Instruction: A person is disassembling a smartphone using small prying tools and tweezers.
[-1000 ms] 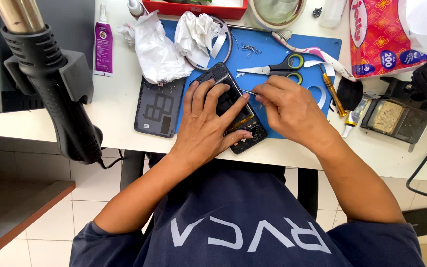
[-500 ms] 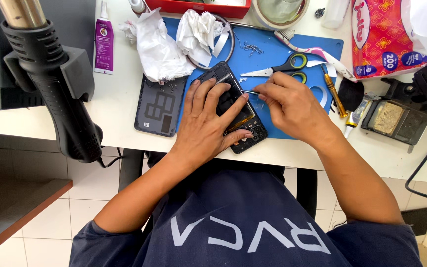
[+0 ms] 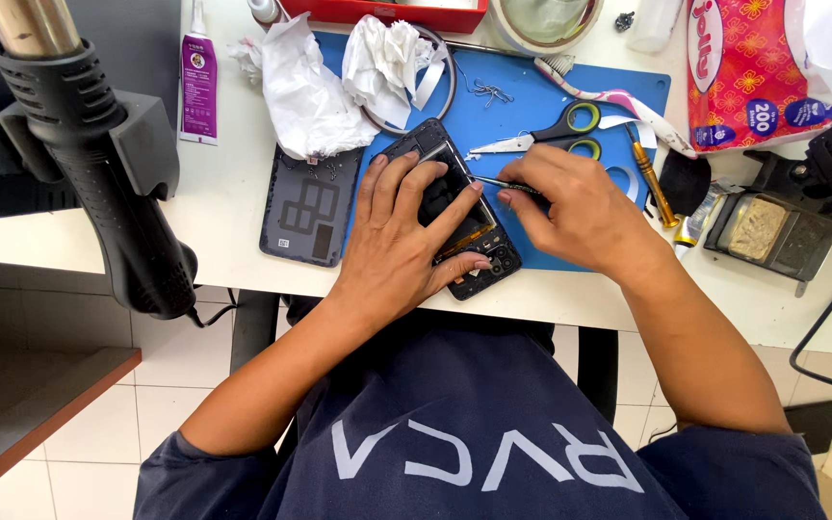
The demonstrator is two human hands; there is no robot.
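Head view, near to far. Person in a dark blue shirt sits at the near edge of the white bench (image 3: pixel 243 260). Left hand (image 3: pixel 402 241) lies flat on the opened black smartphone with its back removed (image 3: pixel 455 207), fingers spread and pressing down, likely to pin it steady; phone sits on the near left part of the blue rubber work mat (image 3: pixel 522 125), close to the near bench edge. Right hand (image 3: pixel 580 207) has its fingers pinched shut on thin metal tweezers (image 3: pixel 498 182), tips aimed into the phone's innards for fine work. Left of the phone, the dark grey detached back cover (image 3: pixel 305 207) lies inner side up, off the mat. Farther back: black-and-green scissors (image 3: pixel 541 130), crumpled white tissues (image 3: pixel 315 82). Black heat gun (image 3: pixel 98 164) hangs at the left bench edge. Versus the earlier frames: both hands hold the same pose, tweezers barely shifted.
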